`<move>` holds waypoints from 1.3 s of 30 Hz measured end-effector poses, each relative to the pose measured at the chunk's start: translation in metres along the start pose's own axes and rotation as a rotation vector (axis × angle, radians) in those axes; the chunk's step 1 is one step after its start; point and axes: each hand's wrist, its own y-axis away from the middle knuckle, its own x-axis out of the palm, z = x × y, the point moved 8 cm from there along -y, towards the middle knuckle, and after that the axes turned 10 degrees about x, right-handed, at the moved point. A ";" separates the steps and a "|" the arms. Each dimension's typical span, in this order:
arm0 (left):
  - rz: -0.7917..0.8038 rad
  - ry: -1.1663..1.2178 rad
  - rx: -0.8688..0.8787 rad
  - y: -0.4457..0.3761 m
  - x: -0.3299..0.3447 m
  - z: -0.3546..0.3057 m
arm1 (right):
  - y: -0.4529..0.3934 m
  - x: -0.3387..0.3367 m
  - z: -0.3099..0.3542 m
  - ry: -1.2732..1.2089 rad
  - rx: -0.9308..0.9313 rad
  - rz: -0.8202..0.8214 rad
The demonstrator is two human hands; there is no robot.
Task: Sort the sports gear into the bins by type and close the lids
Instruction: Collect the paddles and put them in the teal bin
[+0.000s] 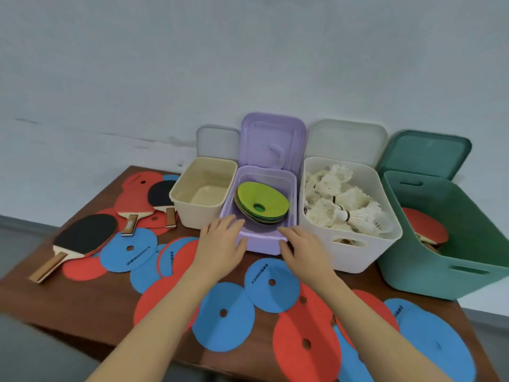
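My left hand (223, 238) and right hand (303, 249) lay loose-fingered, holding nothing, at the purple bin (264, 244); a careless shove could have tipped its discs (261, 205).

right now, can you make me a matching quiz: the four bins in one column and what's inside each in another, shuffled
Bins:
1. cream bin
2. purple bin
3. white bin
4. green bin

Contents:
A. shuttlecocks
B. red paddle
C. nothing visible
D. stacked flat discs, green on top

Pairs: 1-C, 2-D, 3-A, 4-B
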 end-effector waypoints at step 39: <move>0.631 0.000 -0.402 0.128 0.069 0.483 | -0.168 0.341 0.310 0.108 0.190 0.302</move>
